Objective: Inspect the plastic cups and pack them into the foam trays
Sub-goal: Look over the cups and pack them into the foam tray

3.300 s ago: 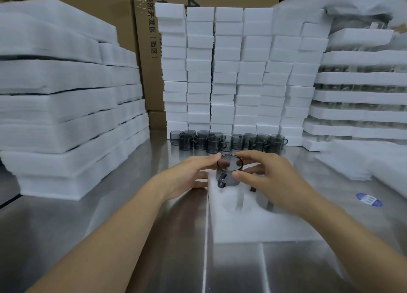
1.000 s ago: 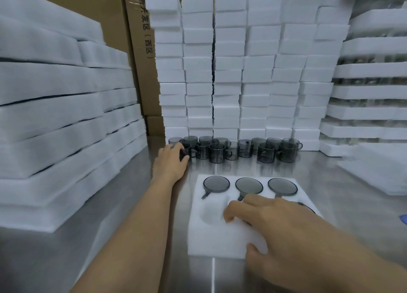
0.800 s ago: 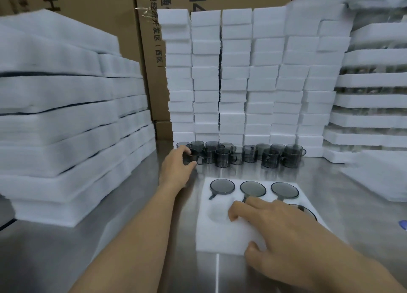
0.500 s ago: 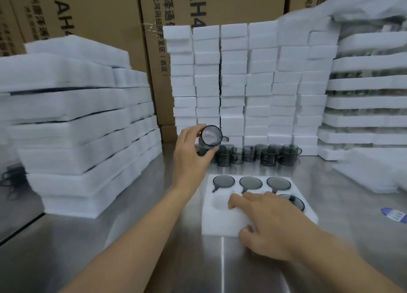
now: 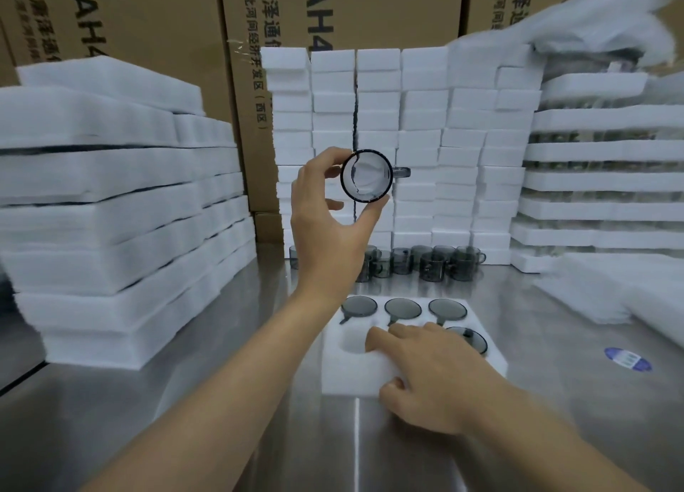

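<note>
Cup (image 5: 366,176) is up in the air at about eye level, pinched round its wall by the left hand (image 5: 325,225), thumb under and fingers over. Its round end faces the wearer and the handle sticks out to the right. My guess is it's held there so the white foam blocks (image 5: 377,121) stacked behind act as a backdrop; smoky see-through plastic shows cracks or specks best vs. plain white (you can see straight through it). So this is the inspect step, not packing yet.

Right hand (image 5: 429,377) lies on the foam tray (image 5: 348,377) w/ fingers loosely spread over the front row and thumb at the near edge, holding nothing. Probably it's there to pin the light tray so it won't slide on the steel table (image 5: 222,380).

Tray has three cups seated along the back row (image 5: 402,308) and a fourth front-right (image 5: 468,340), just beside the fingertips. Front-left pocket (image 5: 351,343) is empty; the front-middle one is under the hand, can't tell.

More loose cups (image 5: 433,265) wait in a cluster at the foot of the blocks, well apart from the tray. Foam sheets (image 5: 111,195) are piled at left, filled trays (image 5: 599,180) stacked at right, cardboard boxes (image 5: 166,29) behind.

If the cup passes, next move is prob. down into that open front-left pocket, handle lined up w/ its slot.
</note>
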Tool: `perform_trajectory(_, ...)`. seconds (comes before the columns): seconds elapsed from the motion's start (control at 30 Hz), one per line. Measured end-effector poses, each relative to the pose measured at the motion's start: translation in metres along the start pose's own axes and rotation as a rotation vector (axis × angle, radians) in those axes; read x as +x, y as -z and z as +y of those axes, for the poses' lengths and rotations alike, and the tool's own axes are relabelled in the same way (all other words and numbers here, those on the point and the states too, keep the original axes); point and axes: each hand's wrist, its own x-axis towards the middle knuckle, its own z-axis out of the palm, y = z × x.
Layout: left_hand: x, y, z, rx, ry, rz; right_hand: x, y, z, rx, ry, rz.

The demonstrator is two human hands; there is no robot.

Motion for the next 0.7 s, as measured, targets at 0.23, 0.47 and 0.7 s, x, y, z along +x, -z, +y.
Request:
perform_trajectory(0.23,0.012,-0.002,-0.002,-0.246,0.417,-0.055,0.001,-0.002,0.001,0.01,-0.019,-0.014)
perform_trajectory(0.47,0.02,0.008,-0.006,-0.788,1.327,-0.47,0.0,0.002,-0.001,0.01,-0.008,-0.023)
perform_trajectory(0.7,0.016,0.008,-0.01,-0.765,1.385,-0.502,0.0,0.001,-0.001,0.013,-0.016,-0.032)
